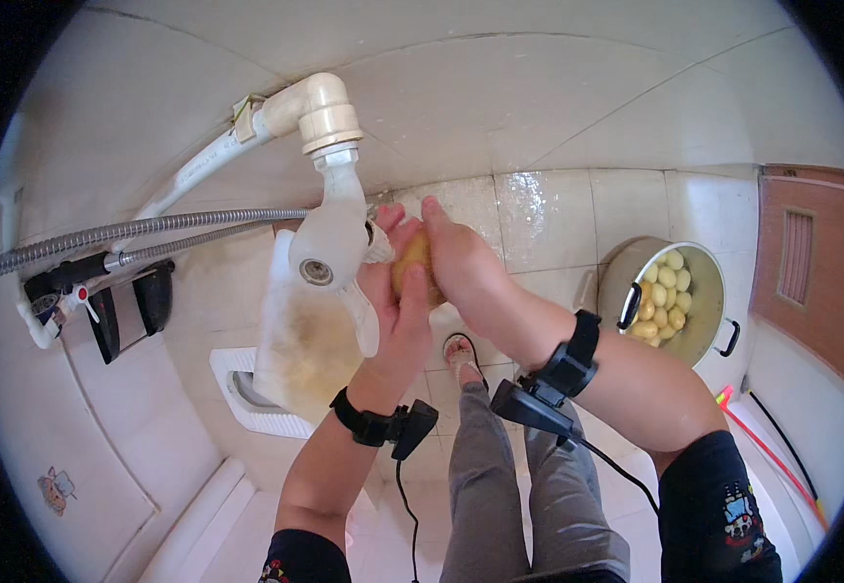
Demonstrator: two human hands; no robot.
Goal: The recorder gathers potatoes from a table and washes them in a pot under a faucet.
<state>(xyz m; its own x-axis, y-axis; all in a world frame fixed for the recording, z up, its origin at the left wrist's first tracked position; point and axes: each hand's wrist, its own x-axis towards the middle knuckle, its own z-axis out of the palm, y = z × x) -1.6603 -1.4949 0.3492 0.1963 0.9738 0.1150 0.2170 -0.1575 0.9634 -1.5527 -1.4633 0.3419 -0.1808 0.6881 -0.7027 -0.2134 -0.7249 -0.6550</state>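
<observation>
Just to the right of a white tap point(332, 228), a yellow-brown potato point(414, 262) is held between my two hands. My left hand point(397, 316) cups it from the left, thumb lying along its near side. Against its right side presses my right hand point(463, 255), fingers pointing up toward the wall; part of the potato is hidden by the palms. The tap's lever hangs down over my left wrist. Whether water is running cannot be made out.
A large metal pot point(706, 335) with several peeled potatoes point(670, 291) stands on the floor at right. Below the tap is a white basin-like thing point(291, 364) with brown staining, beside a squat toilet point(242, 384). A metal hose point(150, 225) runs left. Red and black poles point(767, 452) lean at right.
</observation>
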